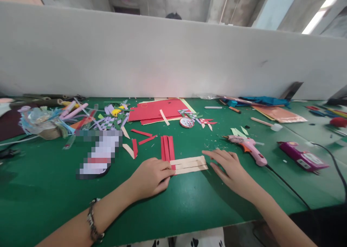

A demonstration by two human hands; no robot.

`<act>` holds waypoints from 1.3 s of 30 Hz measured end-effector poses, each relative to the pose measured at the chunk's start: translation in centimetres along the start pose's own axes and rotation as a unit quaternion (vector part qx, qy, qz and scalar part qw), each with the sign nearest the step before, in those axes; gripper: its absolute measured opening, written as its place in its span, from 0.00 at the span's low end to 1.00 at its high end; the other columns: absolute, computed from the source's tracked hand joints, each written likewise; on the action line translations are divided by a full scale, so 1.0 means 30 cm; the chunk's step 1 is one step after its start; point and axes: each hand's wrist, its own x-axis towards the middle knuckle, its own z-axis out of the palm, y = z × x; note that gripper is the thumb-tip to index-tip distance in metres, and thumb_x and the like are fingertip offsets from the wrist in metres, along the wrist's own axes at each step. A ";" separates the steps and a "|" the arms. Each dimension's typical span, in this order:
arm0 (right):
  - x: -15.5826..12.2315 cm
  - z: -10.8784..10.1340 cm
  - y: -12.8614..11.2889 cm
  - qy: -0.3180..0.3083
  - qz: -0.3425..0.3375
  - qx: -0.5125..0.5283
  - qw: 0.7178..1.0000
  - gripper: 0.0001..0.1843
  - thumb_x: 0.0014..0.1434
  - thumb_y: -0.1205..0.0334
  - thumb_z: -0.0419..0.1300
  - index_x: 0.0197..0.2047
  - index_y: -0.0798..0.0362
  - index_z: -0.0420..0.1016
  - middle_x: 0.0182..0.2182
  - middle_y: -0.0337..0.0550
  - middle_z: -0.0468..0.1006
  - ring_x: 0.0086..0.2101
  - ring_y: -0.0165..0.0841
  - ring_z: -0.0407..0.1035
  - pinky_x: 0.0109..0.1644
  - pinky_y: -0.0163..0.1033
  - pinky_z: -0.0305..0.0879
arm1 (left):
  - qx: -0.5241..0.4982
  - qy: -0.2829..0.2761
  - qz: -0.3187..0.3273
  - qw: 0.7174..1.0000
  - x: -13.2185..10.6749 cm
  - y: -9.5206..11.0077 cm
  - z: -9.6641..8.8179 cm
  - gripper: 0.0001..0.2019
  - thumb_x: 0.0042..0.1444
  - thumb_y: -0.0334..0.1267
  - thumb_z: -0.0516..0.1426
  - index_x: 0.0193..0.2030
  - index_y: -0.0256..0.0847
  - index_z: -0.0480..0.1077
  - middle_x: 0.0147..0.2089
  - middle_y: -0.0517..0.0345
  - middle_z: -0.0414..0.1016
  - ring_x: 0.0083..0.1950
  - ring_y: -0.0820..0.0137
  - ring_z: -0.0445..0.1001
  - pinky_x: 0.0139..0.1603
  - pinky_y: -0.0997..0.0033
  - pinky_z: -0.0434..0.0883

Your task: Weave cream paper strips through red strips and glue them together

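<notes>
Red paper strips (168,147) stand upright side by side, meeting cream paper strips (189,164) that run to the right in an L shape. At that corner, my left hand (154,176) is closed with its fingertips pressing the strips to the table; the exact grip under the fingers is hidden. My right hand (230,169) is beside the right end of the cream strips, fingers apart and nothing in them. Loose red strips (141,133) and a bent cream-and-red strip (131,149) lie beyond my left hand.
Right of centre rests a pink glue gun (253,149) with its black cord running to the front edge. A purple box-like device (303,156) is farther right. Red paper sheets (159,108) lie at the back, below a white partition (173,59). Woven scraps (111,118) clutter the left.
</notes>
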 end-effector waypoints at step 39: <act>0.188 -0.011 -0.189 -0.070 0.020 0.153 0.986 0.11 0.54 0.64 0.52 0.21 0.53 0.66 0.31 0.38 0.68 0.38 0.31 0.63 0.44 0.45 0.49 | 0.055 0.061 -0.208 0.975 0.102 0.078 0.038 0.13 0.52 0.38 0.50 0.19 0.39 0.64 0.18 0.61 0.70 0.22 0.71 0.69 0.41 0.64 0.60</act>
